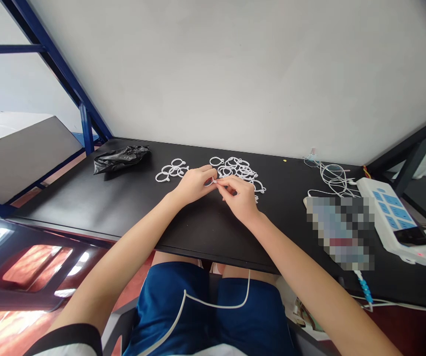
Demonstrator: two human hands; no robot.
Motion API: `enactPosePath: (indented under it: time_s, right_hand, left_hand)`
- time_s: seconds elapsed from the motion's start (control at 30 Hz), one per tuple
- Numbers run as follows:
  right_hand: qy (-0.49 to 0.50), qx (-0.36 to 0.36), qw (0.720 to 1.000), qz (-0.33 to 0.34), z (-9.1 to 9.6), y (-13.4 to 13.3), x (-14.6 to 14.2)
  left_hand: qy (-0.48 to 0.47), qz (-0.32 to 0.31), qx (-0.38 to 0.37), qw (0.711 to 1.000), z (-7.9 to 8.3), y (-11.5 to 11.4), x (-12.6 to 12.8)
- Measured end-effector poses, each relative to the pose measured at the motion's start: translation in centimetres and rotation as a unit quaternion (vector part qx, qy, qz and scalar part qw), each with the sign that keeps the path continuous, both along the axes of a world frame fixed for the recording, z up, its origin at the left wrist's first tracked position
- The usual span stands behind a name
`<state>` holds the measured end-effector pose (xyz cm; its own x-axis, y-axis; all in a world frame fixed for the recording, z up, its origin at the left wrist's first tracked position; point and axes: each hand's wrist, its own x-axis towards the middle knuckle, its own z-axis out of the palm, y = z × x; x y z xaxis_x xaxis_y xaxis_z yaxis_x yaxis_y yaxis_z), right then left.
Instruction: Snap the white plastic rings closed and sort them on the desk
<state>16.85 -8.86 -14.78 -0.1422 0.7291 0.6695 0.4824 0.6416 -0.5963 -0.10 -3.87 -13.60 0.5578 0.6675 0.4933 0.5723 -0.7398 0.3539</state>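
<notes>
black bench [183, 232] up against a pale wall [250, 74]. crumpled blk plastic bag [121, 158] nr the far l. end, well apart from the work. r. side busier: tangle of white cable [341, 183] nr the wall, white power strip [394, 217] w/ blue socket panels, plus a phone-like item [337, 232] pixelated over, so can't tell detail; blue cord sleeve [365, 290] at its lower end. tiny yellow bit [284, 160] toward the back. white cord [231, 307] loops over the blue shorts [171, 296] below the bench edge.

main pile of white rings [240, 170] sits just beyond the hands, mid bench; r. hand [237, 193] covers part of its near side, a bit of white showing past the wrist side. sm. grp of rings [171, 171] lies l. of l. hand [198, 182], just beside it.

held ring [214, 181] is btwn the two hands, above the bench: l. fingers closed on it, r. thumb + index pinched narrow at its r. end. both hands' fingers partly hide it.

looks: thin, white, round, approx same as the others; those have a sm. knob on the rim. knob on the held one: can't tell, fingertips cover it.
</notes>
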Motion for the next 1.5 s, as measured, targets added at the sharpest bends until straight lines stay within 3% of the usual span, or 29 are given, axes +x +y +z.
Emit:
enactPosePath:
  time_s: [0.17, 0.33, 0.47, 0.57, 0.73, 0.9, 1.5]
  right_hand:
    - [-0.028, -0.038, 0.999, -0.02, 0.0, 0.4, 0.5]
    - [-0.076, -0.105, 0.988, -0.084, 0.6, 0.7, 1.3]
    - [-0.116, -0.089, 0.98, -0.137, 0.7, 0.8, 1.5]
    - [-0.152, -0.068, 0.979, -0.118, 0.3, 1.1, 1.6]
    - [-0.222, -0.112, 0.964, -0.099, -0.6, 1.4, 1.6]
    - [-0.226, -0.122, 0.962, -0.096, -0.7, 1.3, 1.5]
    - [-0.209, -0.117, 0.967, -0.087, -0.4, 1.2, 1.4]
  left_hand:
    - [0.023, 0.041, 0.007, 0.999, -0.4, 0.2, 0.0]
    - [0.016, 0.072, 0.012, 0.997, -0.4, 0.2, -0.1]
    - [0.027, 0.082, 0.011, 0.996, -0.3, 0.3, -0.2]
    - [0.073, 0.095, -0.016, 0.993, -0.6, 0.6, -0.3]
    - [0.134, 0.121, -0.06, 0.982, -1.0, 1.0, -0.6]
    - [0.135, 0.15, -0.081, 0.976, -0.9, 0.8, -0.5]
    - [0.122, 0.148, -0.087, 0.977, -0.3, 0.4, -0.2]
